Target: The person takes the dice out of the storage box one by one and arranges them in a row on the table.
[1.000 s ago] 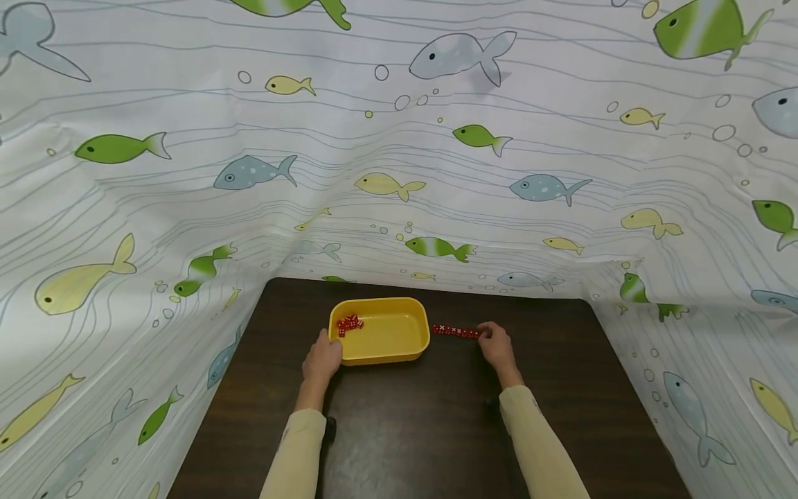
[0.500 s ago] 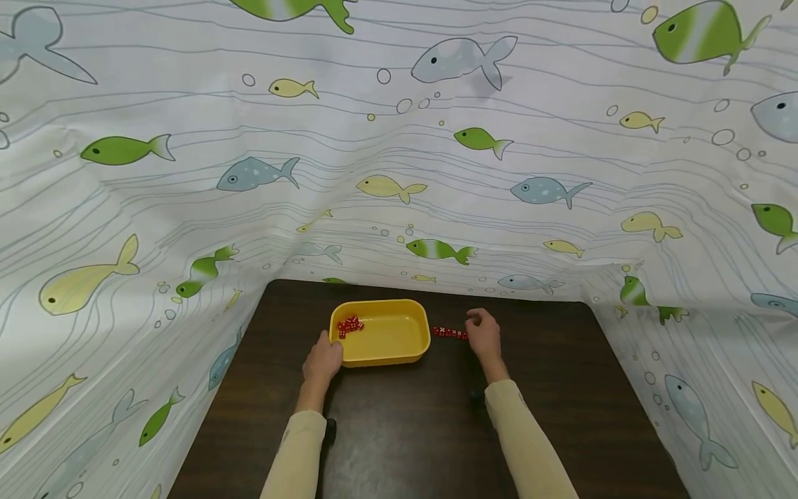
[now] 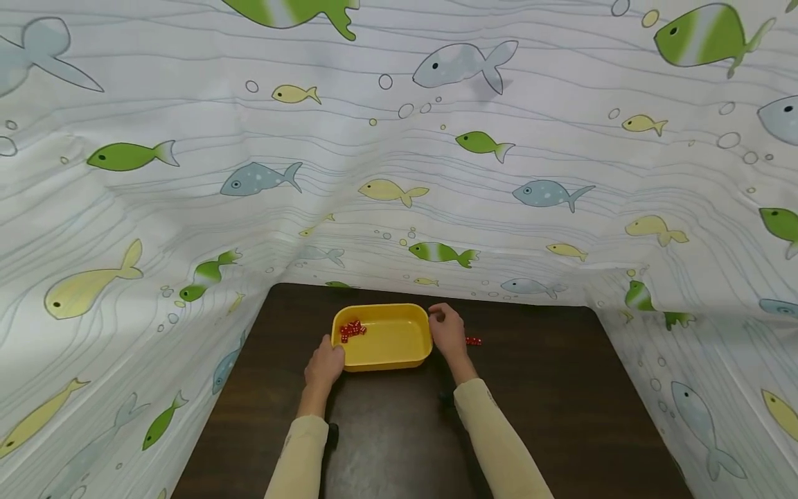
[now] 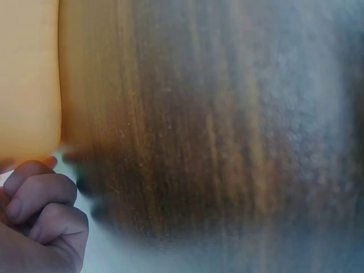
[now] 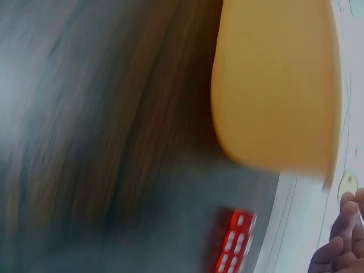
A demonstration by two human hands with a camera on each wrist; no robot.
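My left hand [image 3: 325,360] grips the left end of the yellow plastic tray [image 3: 399,363]. In the left wrist view, the fingers [image 4: 42,190] curl at the tray's corner. Several red dice [image 3: 353,329] with white pips lie in a cluster in the tray's left part. My right hand [image 3: 447,331] is at the tray's right rim, its fingers bent. Whether a die is between its fingertips I cannot tell. Behind it a row of red dice [image 3: 474,341] lies on the table, partly hidden by this hand. The right wrist view shows dice [image 5: 234,242] lined up below the tray.
The dark wooden table [image 3: 386,443] carries the tray and the dice. A white curtain [image 3: 399,138] with printed fish hangs along the table's back and both sides.
My right hand has lifted from the right end of the dice row and moved left over it to the tray's right rim. My left hand keeps its grip on the tray.
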